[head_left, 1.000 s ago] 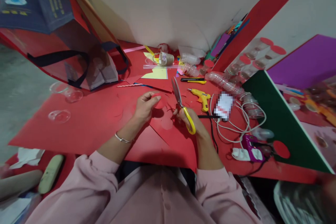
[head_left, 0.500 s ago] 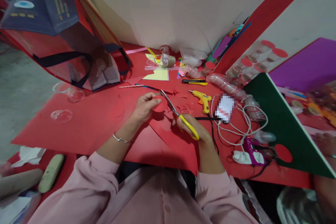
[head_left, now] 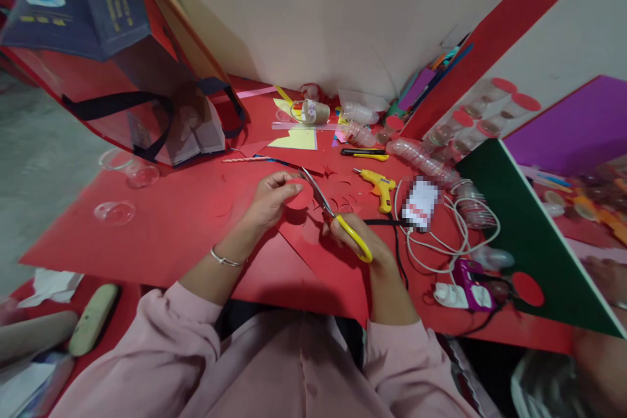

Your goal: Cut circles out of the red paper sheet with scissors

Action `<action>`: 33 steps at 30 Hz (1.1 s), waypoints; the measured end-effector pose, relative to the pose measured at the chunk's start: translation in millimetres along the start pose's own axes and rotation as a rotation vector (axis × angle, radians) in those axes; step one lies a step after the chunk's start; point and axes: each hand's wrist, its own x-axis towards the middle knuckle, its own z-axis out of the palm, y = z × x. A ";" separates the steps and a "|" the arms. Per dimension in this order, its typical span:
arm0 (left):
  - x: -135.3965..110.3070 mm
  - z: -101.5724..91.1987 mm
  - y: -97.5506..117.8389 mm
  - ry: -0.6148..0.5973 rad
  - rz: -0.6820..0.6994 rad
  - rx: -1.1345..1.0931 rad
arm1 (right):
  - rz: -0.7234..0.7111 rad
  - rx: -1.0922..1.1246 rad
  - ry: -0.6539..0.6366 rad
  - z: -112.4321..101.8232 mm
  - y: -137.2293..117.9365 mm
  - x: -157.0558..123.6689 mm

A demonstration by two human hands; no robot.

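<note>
Between thumb and fingers, my left hand (head_left: 271, 199) pinches a round piece of red paper (head_left: 300, 196) above the table. My right hand (head_left: 349, 234) is closed round the yellow handles of a pair of scissors (head_left: 353, 236). The blades point up and to the left, beside the right edge of the paper circle; whether they touch it I cannot tell. Curved red paper scraps (head_left: 339, 192) lie just beyond the blades. Under my hands are larger red sheets (head_left: 337, 264) on the red table.
A yellow glue gun (head_left: 378, 188), a cutter knife (head_left: 364, 153) and a blurred-out phone (head_left: 420, 202) with white cable lie to the right. Stacked clear plastic cups (head_left: 424, 160) and a green board (head_left: 529, 235) stand beyond. A large bag (head_left: 112, 78) is at left. Other people's arms show at both edges.
The paper circle has turned slightly in my left hand and shows more of its face. My right hand and the scissors stay almost in place; the view has shifted slightly.
</note>
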 end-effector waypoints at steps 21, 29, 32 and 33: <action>0.4 -1.2 -1.4 0.001 0.012 0.019 | 0.028 0.007 0.033 1.8 4.2 0.7; 0.3 -0.1 0.9 0.011 0.052 0.010 | 0.006 0.071 0.042 1.7 5.3 1.6; 0.5 -0.8 2.0 0.009 0.064 0.005 | 0.003 0.074 0.051 1.1 4.3 1.4; 0.7 -1.2 1.7 0.011 0.067 -0.006 | 0.005 0.071 0.053 1.0 3.8 1.2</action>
